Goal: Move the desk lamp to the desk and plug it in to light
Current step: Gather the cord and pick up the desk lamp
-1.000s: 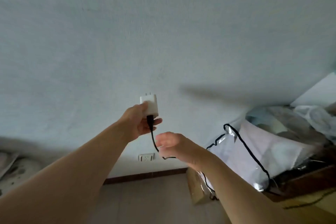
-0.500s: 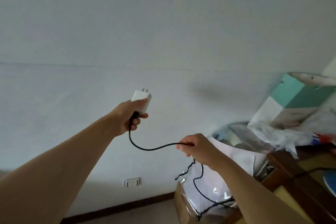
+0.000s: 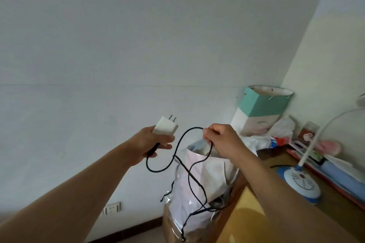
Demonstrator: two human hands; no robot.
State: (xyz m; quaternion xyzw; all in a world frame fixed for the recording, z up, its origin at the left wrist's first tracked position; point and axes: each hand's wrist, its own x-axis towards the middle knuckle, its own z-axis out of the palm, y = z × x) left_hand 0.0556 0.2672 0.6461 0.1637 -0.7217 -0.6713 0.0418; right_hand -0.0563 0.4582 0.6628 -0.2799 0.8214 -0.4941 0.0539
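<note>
My left hand point(image 3: 150, 145) grips a white plug adapter point(image 3: 165, 126) with its two prongs pointing up and away. A black cable point(image 3: 178, 146) runs out of the adapter's bottom, loops down, then up into my right hand point(image 3: 223, 140), which pinches it; from there the cable hangs in loops in front of a bag. The desk lamp point(image 3: 301, 180) stands on the wooden desk point(image 3: 276, 163) at the right, with a round blue-and-white cartoon base and a bent white neck. A white wall socket point(image 3: 112, 208) sits low on the wall, below my left forearm.
A large clear plastic bag point(image 3: 199, 189) of white stuff stands on a cardboard box beside the desk's left end. A teal-and-white paper bag point(image 3: 260, 108), plastic bags and small items crowd the desk's back. A blue roll point(image 3: 343, 181) lies behind the lamp.
The view has swung right and down, bringing the desk and lamp into sight. My right hand rose nearer the left, and the cable now hangs in looser loops.
</note>
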